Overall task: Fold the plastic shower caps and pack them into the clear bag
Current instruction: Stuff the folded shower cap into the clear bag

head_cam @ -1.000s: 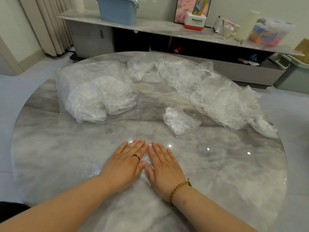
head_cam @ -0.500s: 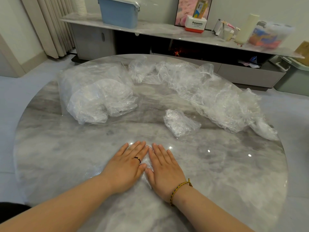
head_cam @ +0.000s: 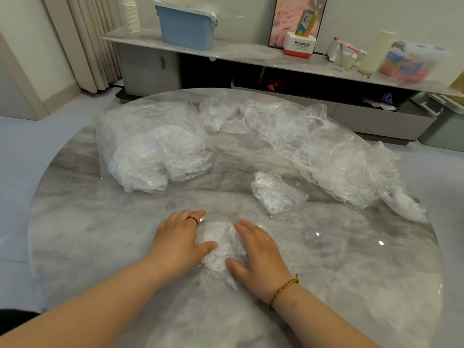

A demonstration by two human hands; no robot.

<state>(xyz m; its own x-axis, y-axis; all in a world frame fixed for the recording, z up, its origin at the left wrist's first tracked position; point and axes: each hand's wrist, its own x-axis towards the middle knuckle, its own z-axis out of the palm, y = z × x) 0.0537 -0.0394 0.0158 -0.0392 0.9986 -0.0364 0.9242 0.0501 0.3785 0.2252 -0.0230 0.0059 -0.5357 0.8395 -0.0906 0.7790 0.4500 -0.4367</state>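
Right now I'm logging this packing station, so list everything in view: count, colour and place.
table: one, grey marble, round
shower cap: one, clear, table's near side
folded cap: one, clear, table centre-right
loose caps: heap, count unclear, clear, table's far right
clear bag: one, holding caps, table's far left
blue bin: one, blue, shelf behind
paper cups: one stack, white, shelf's left end
Panasonic box: one, white and red, shelf
left hand: one, ringed, touching the cap's left side
right hand: one, braceleted, touching the cap's right side
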